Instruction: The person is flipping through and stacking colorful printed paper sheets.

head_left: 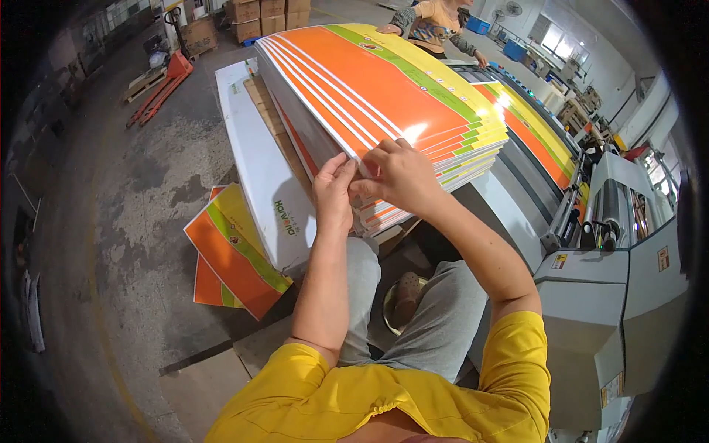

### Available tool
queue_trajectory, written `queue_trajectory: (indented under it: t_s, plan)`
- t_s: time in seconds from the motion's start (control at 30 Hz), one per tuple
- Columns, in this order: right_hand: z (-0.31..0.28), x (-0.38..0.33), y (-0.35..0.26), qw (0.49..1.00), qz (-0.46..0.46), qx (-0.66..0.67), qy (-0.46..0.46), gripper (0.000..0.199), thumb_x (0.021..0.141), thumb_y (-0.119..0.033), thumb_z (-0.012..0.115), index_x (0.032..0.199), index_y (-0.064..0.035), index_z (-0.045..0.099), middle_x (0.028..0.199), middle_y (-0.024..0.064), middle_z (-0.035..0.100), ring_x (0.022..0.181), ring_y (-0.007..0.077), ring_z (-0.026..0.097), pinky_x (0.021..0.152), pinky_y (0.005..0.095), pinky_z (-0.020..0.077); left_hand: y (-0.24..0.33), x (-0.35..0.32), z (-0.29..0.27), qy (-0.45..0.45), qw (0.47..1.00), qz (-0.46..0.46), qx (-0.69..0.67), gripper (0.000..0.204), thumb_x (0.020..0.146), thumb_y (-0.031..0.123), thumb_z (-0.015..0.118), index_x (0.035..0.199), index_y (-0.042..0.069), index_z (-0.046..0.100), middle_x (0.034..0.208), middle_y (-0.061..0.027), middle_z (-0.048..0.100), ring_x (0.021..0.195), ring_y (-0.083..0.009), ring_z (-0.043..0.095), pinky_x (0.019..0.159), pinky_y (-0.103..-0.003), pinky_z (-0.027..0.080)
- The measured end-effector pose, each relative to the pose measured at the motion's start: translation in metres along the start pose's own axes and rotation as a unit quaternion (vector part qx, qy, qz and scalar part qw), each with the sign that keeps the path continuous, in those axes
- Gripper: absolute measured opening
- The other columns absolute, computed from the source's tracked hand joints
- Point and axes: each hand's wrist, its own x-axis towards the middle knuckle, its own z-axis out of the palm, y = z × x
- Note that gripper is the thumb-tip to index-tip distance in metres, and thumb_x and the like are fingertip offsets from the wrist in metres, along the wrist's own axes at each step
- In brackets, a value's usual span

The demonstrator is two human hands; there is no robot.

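Observation:
A tall stack of large glossy printed sheets (362, 81), orange, green and yellow, rises in front of me, its upper sheets fanned in steps. Both hands meet at its near left corner. My left hand (334, 193) is closed, thumb and fingers pinching the sheet edges there. My right hand (402, 176) curls over the same corner from the right, its fingers bent onto the edges. How many sheets lie between the fingers is hidden. Left of the stack runs a long white printed board (258, 159).
Loose printed sheets (240, 251) lie on the floor at left. A machine (583, 273) stands at right, with a printed sheet (528, 133) on its bed. Across the stack stands another person (436, 26), one hand on its far edge. A red pallet jack (166, 85) and cartons (269, 16) are behind.

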Motion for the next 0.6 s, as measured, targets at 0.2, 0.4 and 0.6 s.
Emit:
queue_trajectory:
  t_s: [0.2,0.4,0.6]
  plan:
    - [0.012,-0.007,0.004,0.989,-0.066,-0.099,0.083,0.022,0.07,-0.027,0.07,0.073,-0.0065,0.061,0.074,0.0061,0.059,0.068,0.0269,0.056,0.057,0.0347,0.0458,0.004,-0.005,0.007,0.004,1.0,-0.005,-0.009,0.035,0.089,0.015,0.053,0.114,-0.009,0.047,0.094,-0.0126,0.059,0.079,-0.0156,0.06,0.068,-0.028,0.053]
    - [0.007,0.014,0.051,0.833,0.274,0.471,-0.092,0.02,0.079,-0.019,0.065,0.071,-0.0003,0.065,0.055,0.0061,0.058,0.045,0.0106,0.051,0.042,0.0238,0.0375,0.011,-0.01,0.012,-0.024,0.999,-0.029,-0.004,0.035,0.092,0.019,0.047,0.112,-0.009,0.046,0.094,-0.0193,0.059,0.082,-0.0245,0.063,0.073,-0.031,0.053]
    - [0.014,0.006,0.038,0.896,0.205,0.39,-0.051,0.023,0.077,-0.025,0.065,0.071,-0.0024,0.064,0.06,0.0106,0.06,0.051,0.0206,0.055,0.05,0.0303,0.0434,0.009,-0.006,0.009,0.005,0.999,-0.039,0.03,0.031,0.091,0.02,0.049,0.103,-0.007,0.051,0.09,-0.0164,0.06,0.08,-0.0224,0.064,0.072,-0.031,0.053]
